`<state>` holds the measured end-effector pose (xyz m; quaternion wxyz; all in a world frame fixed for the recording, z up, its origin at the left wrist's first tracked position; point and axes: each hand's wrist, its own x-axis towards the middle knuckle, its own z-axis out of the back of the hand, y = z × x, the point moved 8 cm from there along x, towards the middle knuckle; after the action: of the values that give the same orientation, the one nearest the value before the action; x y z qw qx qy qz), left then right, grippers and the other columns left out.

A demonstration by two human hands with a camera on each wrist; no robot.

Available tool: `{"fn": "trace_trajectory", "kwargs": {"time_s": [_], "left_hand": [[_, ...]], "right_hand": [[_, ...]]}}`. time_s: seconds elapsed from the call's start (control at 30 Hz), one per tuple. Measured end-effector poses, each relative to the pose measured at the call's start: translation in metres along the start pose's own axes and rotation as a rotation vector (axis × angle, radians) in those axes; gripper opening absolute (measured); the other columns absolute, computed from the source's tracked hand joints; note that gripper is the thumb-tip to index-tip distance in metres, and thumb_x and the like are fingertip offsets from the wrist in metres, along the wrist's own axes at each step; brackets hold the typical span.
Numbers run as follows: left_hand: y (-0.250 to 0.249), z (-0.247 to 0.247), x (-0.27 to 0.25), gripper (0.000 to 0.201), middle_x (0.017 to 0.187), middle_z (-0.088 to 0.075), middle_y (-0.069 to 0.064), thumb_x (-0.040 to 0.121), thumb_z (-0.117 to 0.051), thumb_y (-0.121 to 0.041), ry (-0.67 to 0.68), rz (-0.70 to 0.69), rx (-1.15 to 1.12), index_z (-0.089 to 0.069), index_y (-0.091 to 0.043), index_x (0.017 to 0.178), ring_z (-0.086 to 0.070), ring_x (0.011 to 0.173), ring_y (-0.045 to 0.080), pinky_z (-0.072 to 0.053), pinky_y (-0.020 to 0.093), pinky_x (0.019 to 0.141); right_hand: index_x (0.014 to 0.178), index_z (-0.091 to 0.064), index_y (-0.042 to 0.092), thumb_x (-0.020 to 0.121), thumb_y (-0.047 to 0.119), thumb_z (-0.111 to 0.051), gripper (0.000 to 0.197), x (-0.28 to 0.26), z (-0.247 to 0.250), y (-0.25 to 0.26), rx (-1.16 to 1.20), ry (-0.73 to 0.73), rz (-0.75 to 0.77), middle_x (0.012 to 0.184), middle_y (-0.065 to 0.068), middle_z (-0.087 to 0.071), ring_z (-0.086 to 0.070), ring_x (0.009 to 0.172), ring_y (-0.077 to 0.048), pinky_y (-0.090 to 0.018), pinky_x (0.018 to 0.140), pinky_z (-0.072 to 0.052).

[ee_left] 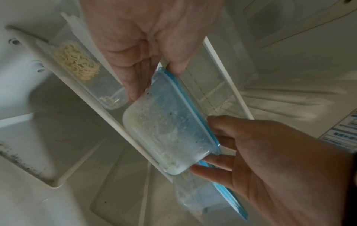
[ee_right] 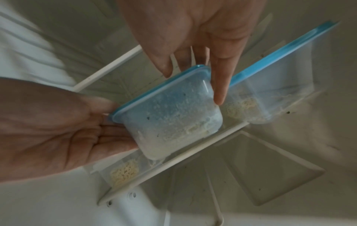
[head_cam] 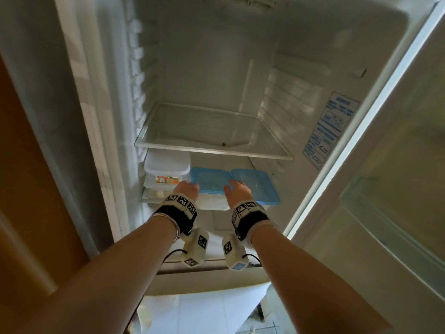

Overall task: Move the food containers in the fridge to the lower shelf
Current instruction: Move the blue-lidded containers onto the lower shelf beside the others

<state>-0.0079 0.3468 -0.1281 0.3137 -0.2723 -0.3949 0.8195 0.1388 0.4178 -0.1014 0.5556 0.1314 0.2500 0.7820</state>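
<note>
Left hand (head_cam: 186,189): at the left side of the left blue-lidded box (head_cam: 210,183), thumb on the lid rim, fingers (ee_left: 135,85) straight down the side wall; the hold is flat-fingered, not curled round.
Right hand (head_cam: 234,190): at the right side of the same box, one finger (ee_right: 222,85) pushed straight down into the gap between the two blue-lidded boxes, thumb at the lid's near corner; fingers spread wide.
Left blue-lidded box: clear tub with pale food low inside, clasped between both hands; its near wall overhangs the front edge of the lower shelf (ee_right: 193,154).
Right blue-lidded box (head_cam: 255,186): just beside the held one, lids almost meeting; also on the lower shelf, its near corner close to the front edge.
White-lidded boxes (head_cam: 166,172): stacked at the shelf's left end, against the fridge's left wall, just beside the left hand; noodles show in the lower one (ee_left: 77,61).
Room on lower shelf: the three sets fill its width, with a little space right of the right box.
Upper shelf (head_cam: 212,149): glass, white-rimmed, directly above the boxes, a small dark speck near its front edge; headroom above the lids is low.
Fridge wall (head_cam: 332,131): right side, with a blue printed label.
</note>
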Motion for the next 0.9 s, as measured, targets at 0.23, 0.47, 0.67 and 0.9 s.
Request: {"fn": "trace_trajectory", "kwargs": {"time_s": [0.23,0.47,0.67,0.9], "left_hand": [[-0.003,0.003,0.011,0.043,0.125,-0.059,0.025,0.099,-0.037,-0.026,-0.005,-0.030,0.055,-0.055,0.006,0.122,-0.055,0.118,0.037,-0.043,0.039,0.099],[-0.011,0.008,0.009,0.045,0.134,-0.057,0.013,0.092,-0.055,-0.029,-0.051,-0.150,0.078,-0.053,-0.006,0.131,-0.053,0.123,0.029,-0.037,0.034,0.105],[-0.019,0.005,-0.001,0.039,0.130,-0.060,0.010,0.088,-0.061,-0.013,-0.007,-0.315,0.275,-0.058,-0.010,0.127,-0.055,0.121,0.025,-0.039,0.030,0.106],[-0.014,0.000,0.009,0.031,0.124,-0.061,0.010,0.086,-0.062,-0.011,-0.009,-0.256,0.253,-0.063,-0.011,0.117,-0.059,0.113,0.027,-0.047,0.034,0.102]], "right_hand": [[0.134,-0.052,0.020,0.089,0.030,-0.060,0.047,-0.002,-0.002,0.001,-0.055,0.076,0.080,0.137,-0.005,-0.055,-0.052,0.126,-0.021,-0.026,0.106,-0.038],[0.133,-0.053,0.029,0.089,0.036,-0.058,0.044,0.004,0.003,0.005,-0.157,0.050,0.088,0.134,-0.003,-0.057,-0.052,0.124,-0.022,-0.031,0.105,-0.040],[0.136,-0.049,0.027,0.089,0.039,-0.056,0.049,0.007,0.000,0.003,-0.244,0.068,0.107,0.133,-0.001,-0.058,-0.040,0.128,-0.022,-0.030,0.112,-0.030],[0.135,-0.051,0.028,0.087,0.025,-0.063,0.049,0.023,-0.006,0.003,-0.201,0.114,0.079,0.134,-0.003,-0.057,-0.052,0.125,-0.022,-0.033,0.104,-0.043]]}}
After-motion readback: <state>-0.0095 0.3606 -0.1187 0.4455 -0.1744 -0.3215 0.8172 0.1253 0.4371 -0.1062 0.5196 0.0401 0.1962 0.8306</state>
